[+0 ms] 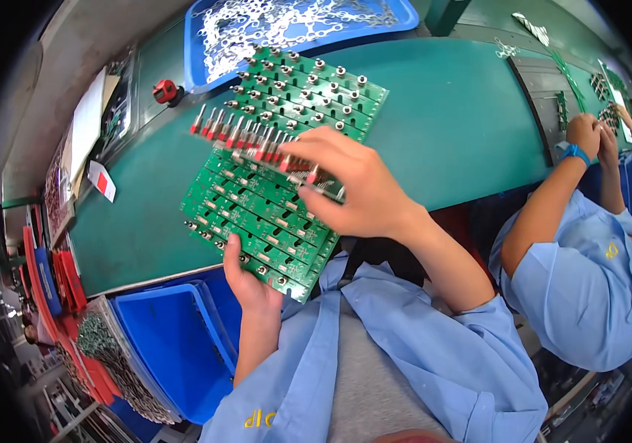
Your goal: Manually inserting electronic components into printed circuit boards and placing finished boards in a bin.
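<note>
My right hand pinches closed the right end of the red-based pin row, its long axis along the far side of the green board; my left hand holds this board over the near edge of the desk.

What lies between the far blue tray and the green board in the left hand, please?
The head view shows another green board, then a red-based pin row in the right hand.

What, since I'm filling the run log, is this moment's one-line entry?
left hand: holds front green board | right hand: grips red-and-silver pin strip | rear green board: beyond strip
</note>
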A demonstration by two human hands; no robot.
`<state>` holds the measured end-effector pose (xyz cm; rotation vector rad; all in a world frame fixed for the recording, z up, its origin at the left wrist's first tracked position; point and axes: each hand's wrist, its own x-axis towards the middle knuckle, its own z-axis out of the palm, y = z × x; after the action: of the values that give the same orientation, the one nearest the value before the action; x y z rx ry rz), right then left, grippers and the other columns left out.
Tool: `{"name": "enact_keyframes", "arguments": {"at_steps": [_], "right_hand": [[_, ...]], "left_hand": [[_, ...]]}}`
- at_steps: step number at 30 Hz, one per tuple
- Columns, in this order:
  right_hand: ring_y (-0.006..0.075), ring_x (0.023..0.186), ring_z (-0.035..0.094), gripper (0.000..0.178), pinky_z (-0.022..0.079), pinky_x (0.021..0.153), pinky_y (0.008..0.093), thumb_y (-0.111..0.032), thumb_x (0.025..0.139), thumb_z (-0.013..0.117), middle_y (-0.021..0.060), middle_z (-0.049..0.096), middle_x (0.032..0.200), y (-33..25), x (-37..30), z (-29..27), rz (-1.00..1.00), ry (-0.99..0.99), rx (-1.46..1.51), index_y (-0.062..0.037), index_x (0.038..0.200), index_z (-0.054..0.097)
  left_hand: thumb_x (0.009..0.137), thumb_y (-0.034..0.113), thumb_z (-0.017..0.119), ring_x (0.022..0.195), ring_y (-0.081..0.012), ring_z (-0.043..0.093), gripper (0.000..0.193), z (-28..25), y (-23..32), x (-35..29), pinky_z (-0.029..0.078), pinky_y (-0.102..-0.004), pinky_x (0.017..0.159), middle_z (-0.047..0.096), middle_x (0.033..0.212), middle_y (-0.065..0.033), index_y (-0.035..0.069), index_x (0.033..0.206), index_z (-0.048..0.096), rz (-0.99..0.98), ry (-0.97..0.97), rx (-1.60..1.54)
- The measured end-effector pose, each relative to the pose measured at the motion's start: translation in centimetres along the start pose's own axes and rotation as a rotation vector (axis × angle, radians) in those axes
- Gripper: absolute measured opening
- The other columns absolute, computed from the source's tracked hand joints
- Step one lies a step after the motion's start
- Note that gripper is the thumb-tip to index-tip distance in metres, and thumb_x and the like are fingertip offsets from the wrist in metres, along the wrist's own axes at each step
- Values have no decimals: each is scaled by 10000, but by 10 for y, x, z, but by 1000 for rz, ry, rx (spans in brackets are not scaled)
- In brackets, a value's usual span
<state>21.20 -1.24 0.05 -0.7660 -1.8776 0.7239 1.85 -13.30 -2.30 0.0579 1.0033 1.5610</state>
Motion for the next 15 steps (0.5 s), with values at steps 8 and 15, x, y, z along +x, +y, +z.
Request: {"name": "enact_keyframes", "arguments": {"at_steps": [8,15], "right_hand": [[224,875,619,467,515,808,297,16,758,660,106,676,1170,6,6,-3,297,116,315,-53,1217,709],[210,900,604,527,503,803,295,57,713,653,114,662,1166,-23,10,31,117,131,202,-34,1230,702]], "left_hand": [[1009,338,610,1100,-293,735,510,5,26,-15,591,-445,946,722,1313,-142,73,1443,580,-12,45,-29],[1002,319,628,1067,-284,743,489,-21,128,-10,601,-430,925,734,1282,-138,62,1417,598,75,74,142]]}}
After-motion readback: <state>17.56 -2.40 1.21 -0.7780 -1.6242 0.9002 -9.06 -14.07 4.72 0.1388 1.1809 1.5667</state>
